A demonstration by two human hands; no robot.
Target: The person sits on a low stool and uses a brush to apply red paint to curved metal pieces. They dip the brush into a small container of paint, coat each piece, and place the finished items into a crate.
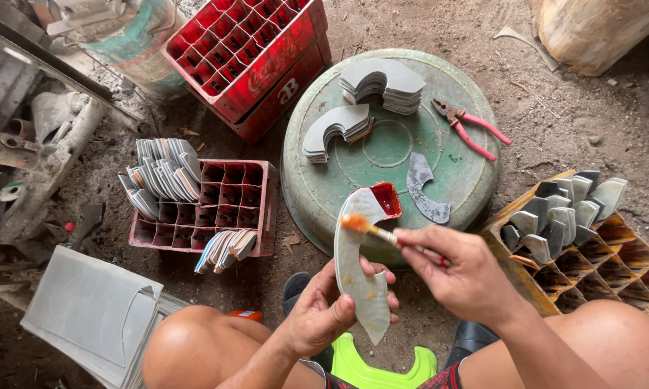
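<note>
- My left hand (323,311) grips the curved grey metal blade (359,266), red-painted at its twelve-o'clock tip.
- My right hand's (463,272) fingers pinch an orange-tipped brush (368,227) touching it; I judge painting underway.
- Next: steadier strokes downward.

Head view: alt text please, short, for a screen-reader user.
Left hand holds a curved grey metal blade with a red-painted tip while the right hand brushes it with an orange-tipped paintbrush, above an overturned green basin bearing blade stacks and pliers.
</note>
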